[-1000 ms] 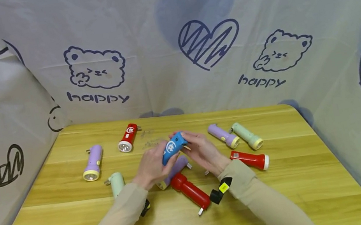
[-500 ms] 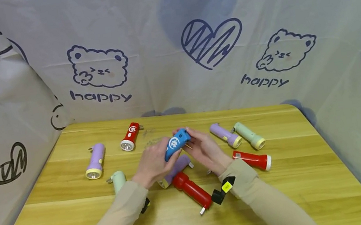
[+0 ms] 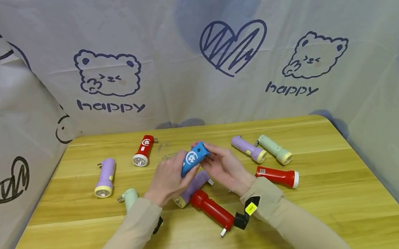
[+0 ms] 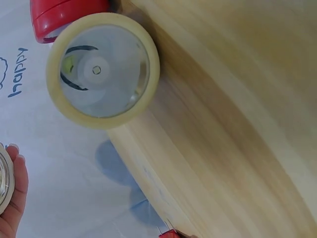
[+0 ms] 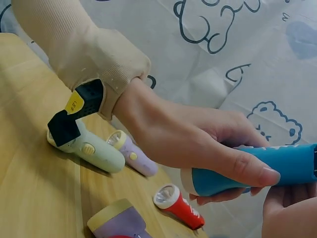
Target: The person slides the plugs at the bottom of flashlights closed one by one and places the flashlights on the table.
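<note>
From where I stand, the blue flashlight (image 3: 194,159) is raised over the tabletop (image 3: 353,204), its handling apparently unfinished, the left hand's (image 3: 166,177) fingers wrapped round it, the right hand's (image 3: 228,170) at its two-o'clock end, whether pinching I can't tell, while the red flashlight (image 3: 213,209) at six o'clock lies untouched.

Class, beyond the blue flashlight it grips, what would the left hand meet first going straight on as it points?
Probably the right hand, at the other end of the blue flashlight, though depth is unclear.
</note>
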`<state>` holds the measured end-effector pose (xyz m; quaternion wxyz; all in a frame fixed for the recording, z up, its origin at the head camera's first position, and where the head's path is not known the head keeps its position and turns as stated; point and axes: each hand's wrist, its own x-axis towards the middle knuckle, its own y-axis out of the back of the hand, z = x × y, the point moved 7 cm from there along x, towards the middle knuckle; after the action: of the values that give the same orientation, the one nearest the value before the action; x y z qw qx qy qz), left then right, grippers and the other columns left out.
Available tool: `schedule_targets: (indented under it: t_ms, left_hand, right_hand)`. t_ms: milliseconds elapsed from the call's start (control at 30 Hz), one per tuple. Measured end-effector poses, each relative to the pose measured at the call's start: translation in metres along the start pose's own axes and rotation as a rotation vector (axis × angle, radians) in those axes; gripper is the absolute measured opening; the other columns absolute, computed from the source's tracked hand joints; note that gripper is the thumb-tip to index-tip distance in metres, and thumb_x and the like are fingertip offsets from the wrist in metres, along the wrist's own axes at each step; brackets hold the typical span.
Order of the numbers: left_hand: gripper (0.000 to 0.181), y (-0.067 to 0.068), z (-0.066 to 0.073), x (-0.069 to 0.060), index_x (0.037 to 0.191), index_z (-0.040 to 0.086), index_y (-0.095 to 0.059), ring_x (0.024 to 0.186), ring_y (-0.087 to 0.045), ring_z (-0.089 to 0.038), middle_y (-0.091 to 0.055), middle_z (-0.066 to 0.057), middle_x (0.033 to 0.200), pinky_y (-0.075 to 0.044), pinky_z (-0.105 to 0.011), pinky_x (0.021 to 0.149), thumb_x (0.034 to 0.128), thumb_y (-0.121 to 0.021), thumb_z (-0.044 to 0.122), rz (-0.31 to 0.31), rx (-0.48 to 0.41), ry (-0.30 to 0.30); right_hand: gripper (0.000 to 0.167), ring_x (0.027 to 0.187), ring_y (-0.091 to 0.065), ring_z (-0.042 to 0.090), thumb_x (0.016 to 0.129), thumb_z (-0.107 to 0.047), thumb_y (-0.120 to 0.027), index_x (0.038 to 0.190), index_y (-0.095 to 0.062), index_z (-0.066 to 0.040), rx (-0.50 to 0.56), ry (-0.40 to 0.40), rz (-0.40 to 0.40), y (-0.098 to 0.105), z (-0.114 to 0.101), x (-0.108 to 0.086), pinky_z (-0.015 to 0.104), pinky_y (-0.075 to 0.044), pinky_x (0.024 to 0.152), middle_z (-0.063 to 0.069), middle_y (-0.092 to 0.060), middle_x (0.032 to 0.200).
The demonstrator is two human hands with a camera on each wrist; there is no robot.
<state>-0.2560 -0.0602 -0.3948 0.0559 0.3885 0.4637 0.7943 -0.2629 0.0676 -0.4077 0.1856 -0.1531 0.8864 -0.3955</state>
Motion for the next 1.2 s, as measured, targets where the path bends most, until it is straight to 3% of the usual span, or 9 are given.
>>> schedule_targets:
  t_ms: [133, 300, 467, 567, 933, 1067, 1200]
  left_hand:
    - [0.029, 0.0, 0.0, 0.001, 0.103, 0.004, -0.058, 0.057, -0.054, -0.011, -0.062, -0.004, 0.078, -0.044, -0.018, 0.049, 0.0941, -0.064, 0.032, -0.003, 0.005, -0.011]
    - [0.029, -0.001, -0.001, 0.001, 0.103, 0.005, -0.059, 0.057, -0.053, -0.01, -0.062, -0.003, 0.077, -0.044, -0.018, 0.049, 0.095, -0.063, 0.033, -0.01, 0.01, -0.001]
    - [0.03, -0.004, -0.002, 0.001, 0.103, 0.005, -0.059, 0.058, -0.053, -0.01, -0.061, -0.003, 0.078, -0.044, -0.018, 0.05, 0.0954, -0.063, 0.034, -0.029, 0.008, 0.024]
    - [0.029, -0.005, -0.003, 0.001, 0.103, 0.006, -0.058, 0.058, -0.051, -0.009, -0.06, -0.002, 0.077, -0.042, -0.018, 0.05, 0.0956, -0.061, 0.033, -0.046, -0.007, 0.039]
    - [0.03, -0.017, -0.01, -0.003, 0.115, 0.007, -0.051, 0.065, -0.051, -0.01, -0.058, -0.002, 0.084, -0.045, -0.021, 0.057, 0.1011, -0.052, 0.034, -0.259, -0.164, 0.138]
    - [0.031, -0.02, -0.013, -0.006, 0.122, 0.008, -0.047, 0.078, -0.056, -0.014, -0.059, -0.005, 0.095, -0.05, -0.027, 0.067, 0.1043, -0.049, 0.033, -0.342, -0.268, 0.192]
    - [0.038, -0.019, -0.017, -0.007, 0.134, 0.008, -0.043, 0.088, -0.06, -0.018, -0.062, -0.01, 0.107, -0.053, -0.031, 0.076, 0.1061, -0.048, 0.033, -0.394, -0.396, 0.281]
  right_hand:
    - [0.043, 0.12, -0.058, 0.013, 0.109, -0.016, -0.039, 0.149, -0.037, 0.0, -0.044, 0.029, 0.005, -0.001, 0.0, 0.0, 0.023, -0.042, 0.113, 0.004, -0.064, 0.122]
    - [0.029, 0.118, -0.058, 0.012, 0.109, -0.017, -0.04, 0.132, -0.051, -0.004, -0.098, 0.061, 0.021, 0.001, 0.0, 0.001, 0.022, -0.043, 0.11, 0.002, -0.064, 0.121]
    - [0.034, 0.121, -0.056, 0.013, 0.109, -0.018, -0.04, 0.138, -0.048, -0.002, -0.142, 0.082, 0.064, 0.004, 0.0, 0.004, 0.026, -0.038, 0.117, 0.008, -0.055, 0.136]
    - [0.037, 0.12, -0.057, 0.014, 0.109, -0.017, -0.04, 0.141, -0.047, 0.0, -0.151, 0.09, 0.09, 0.007, 0.0, 0.006, 0.031, -0.034, 0.122, 0.009, -0.056, 0.136]
    - [0.038, 0.11, -0.064, 0.012, 0.108, -0.015, -0.043, 0.142, -0.048, 0.002, -0.194, 0.09, 0.142, 0.018, -0.003, 0.012, 0.03, -0.039, 0.116, 0.0, -0.071, 0.112]
    - [0.043, 0.109, -0.064, 0.01, 0.107, -0.013, -0.044, 0.146, -0.044, 0.005, -0.241, 0.114, 0.166, 0.019, -0.008, 0.014, 0.031, -0.038, 0.119, -0.001, -0.068, 0.114]
    - [0.041, 0.105, -0.064, 0.008, 0.106, -0.014, -0.049, 0.144, -0.047, 0.002, -0.28, 0.142, 0.206, 0.024, -0.016, 0.016, 0.027, -0.044, 0.11, -0.001, -0.066, 0.114]
